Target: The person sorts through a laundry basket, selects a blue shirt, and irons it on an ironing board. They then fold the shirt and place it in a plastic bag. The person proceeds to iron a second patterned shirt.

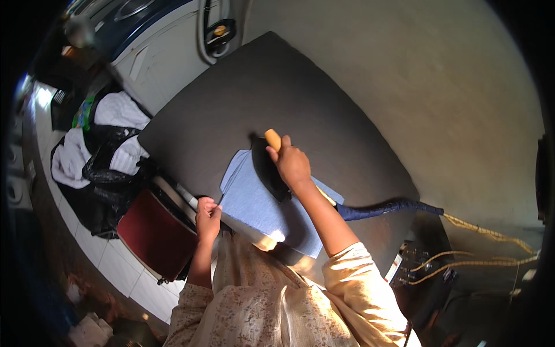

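My right hand (294,164) is closed around the handle of a dark clothes iron (268,171), and the handle's yellow-orange end sticks out past my fingers. The iron rests on a folded blue cloth (264,204) on a dark grey padded table cover (277,86). At the cloth's left near corner is my left hand (208,219), its thumb and fingertips pinching the edge. A cord in dark blue wrapping (386,209) runs from beneath my right forearm towards the right.
A dark red chair seat (156,232) stands at the left, below black plastic bags (115,173) holding white cloths. A bare wall (412,86) borders the table's right side. Yellowish patterned cords (485,234) hang at the right. A washing machine-like white appliance (164,56) stands behind left.
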The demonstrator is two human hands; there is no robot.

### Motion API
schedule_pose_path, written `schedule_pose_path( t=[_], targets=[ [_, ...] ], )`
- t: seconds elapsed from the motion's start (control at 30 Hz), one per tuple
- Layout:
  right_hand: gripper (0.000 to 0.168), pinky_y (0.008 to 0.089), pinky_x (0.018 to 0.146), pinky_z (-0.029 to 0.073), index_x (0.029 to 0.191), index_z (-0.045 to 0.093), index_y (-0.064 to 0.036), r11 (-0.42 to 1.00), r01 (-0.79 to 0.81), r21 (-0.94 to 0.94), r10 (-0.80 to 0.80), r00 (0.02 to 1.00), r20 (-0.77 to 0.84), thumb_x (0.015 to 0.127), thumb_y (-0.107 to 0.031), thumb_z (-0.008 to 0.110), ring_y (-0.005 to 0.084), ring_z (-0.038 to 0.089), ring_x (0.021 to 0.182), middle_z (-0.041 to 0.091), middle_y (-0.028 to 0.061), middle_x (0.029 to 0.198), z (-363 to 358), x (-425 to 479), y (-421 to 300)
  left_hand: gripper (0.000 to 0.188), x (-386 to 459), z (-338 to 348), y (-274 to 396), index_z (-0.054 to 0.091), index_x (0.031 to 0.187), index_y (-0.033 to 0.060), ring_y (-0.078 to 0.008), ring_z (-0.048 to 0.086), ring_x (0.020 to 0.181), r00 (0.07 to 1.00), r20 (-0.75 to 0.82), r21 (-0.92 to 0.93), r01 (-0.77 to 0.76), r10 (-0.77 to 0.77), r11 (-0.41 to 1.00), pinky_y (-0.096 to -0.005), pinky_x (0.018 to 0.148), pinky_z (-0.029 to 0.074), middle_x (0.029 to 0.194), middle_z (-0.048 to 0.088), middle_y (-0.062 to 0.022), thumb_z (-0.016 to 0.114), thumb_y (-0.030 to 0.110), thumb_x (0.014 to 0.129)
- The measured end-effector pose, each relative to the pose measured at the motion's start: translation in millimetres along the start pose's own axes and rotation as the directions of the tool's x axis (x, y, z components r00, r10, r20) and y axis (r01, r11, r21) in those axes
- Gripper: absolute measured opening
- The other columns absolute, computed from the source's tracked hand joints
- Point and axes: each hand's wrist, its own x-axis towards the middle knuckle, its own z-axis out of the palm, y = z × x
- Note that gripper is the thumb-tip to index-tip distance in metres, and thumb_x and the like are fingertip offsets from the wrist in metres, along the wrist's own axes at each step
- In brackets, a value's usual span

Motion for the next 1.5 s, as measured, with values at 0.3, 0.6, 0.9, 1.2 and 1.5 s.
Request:
schedule_pose_path(
  t=[0.3, 0.6, 0.9, 1.2, 1.5],
  targets=[
    [0.044, 0.0533, 0.060, 0.052, 0.106, 0.048, -0.004, 0.992, -0.121, -0.030, 0.123, 0.989, 0.083, 0.095, -0.045, 0.059, 0.0468, 0.065, 0.071, 0.066, 0.0268, 0.082, -29, -110, 57, 0.049, 82, 71, 82, 0.041, 0.148, 0.0168, -0.0254, 0.025, 0.147, 0.736, 0.545, 0.576, -0.677, 0.402, 0.459, -0.0603, 0.118, 0.007, 0.154, 0.039, 0.0030, 0.045, 0.031, 0.102],
    [0.046, 0.0554, 0.068, 0.052, 0.105, 0.048, -0.004, 0.731, -0.682, 0.027, 0.669, 0.708, -0.224, 0.097, -0.049, 0.054, 0.0467, 0.066, 0.077, 0.068, 0.0245, 0.082, -39, -138, 205, 0.052, 94, 82, 72, 0.029, 0.155, 0.0227, -0.0228, 0.012, 0.152, 0.770, 0.616, 0.667, -0.622, 0.165, 0.410, -0.0618, 0.119, -0.008, 0.160, 0.028, 0.0083, 0.029, 0.037, 0.106],
    [0.056, 0.0461, 0.090, 0.041, 0.132, 0.046, 0.001, 0.694, -0.679, -0.239, 0.432, 0.659, -0.616, 0.086, -0.023, 0.065, 0.0357, 0.053, 0.107, 0.055, 0.0209, 0.125, -30, -193, 211, 0.042, 65, 75, 98, 0.051, 0.140, 0.0143, -0.0281, 0.038, 0.137, 0.693, 0.613, 0.549, -0.719, 0.379, 0.425, -0.0568, 0.113, 0.023, 0.145, 0.045, -0.0076, 0.051, 0.019, 0.098],
    [0.027, 0.0239, 0.081, 0.048, 0.112, 0.061, -0.002, 0.025, -0.300, 0.954, 0.369, 0.889, 0.270, 0.087, -0.004, 0.071, 0.0086, 0.060, 0.091, 0.065, 0.0001, 0.096, -24, -189, 147, 0.044, 26, 75, 85, 0.056, 0.134, 0.0052, -0.0232, 0.063, 0.082, 0.774, 0.633, 0.439, -0.329, -0.028, 0.836, -0.0354, 0.074, 0.054, 0.106, 0.063, -0.0135, 0.060, 0.025, 0.095],
    [0.022, 0.0354, 0.082, 0.047, 0.102, 0.064, -0.006, 0.690, 0.578, 0.436, -0.651, 0.759, 0.024, 0.081, -0.013, 0.065, 0.0232, 0.057, 0.095, 0.055, 0.0052, 0.096, -148, -201, 8, 0.077, 42, 85, 97, 0.031, 0.152, 0.0086, -0.0304, 0.052, 0.126, 0.564, 0.795, -0.361, 0.736, -0.223, 0.573, -0.0540, 0.101, 0.044, 0.145, 0.044, -0.0148, 0.043, 0.062, 0.097]
  ],
)
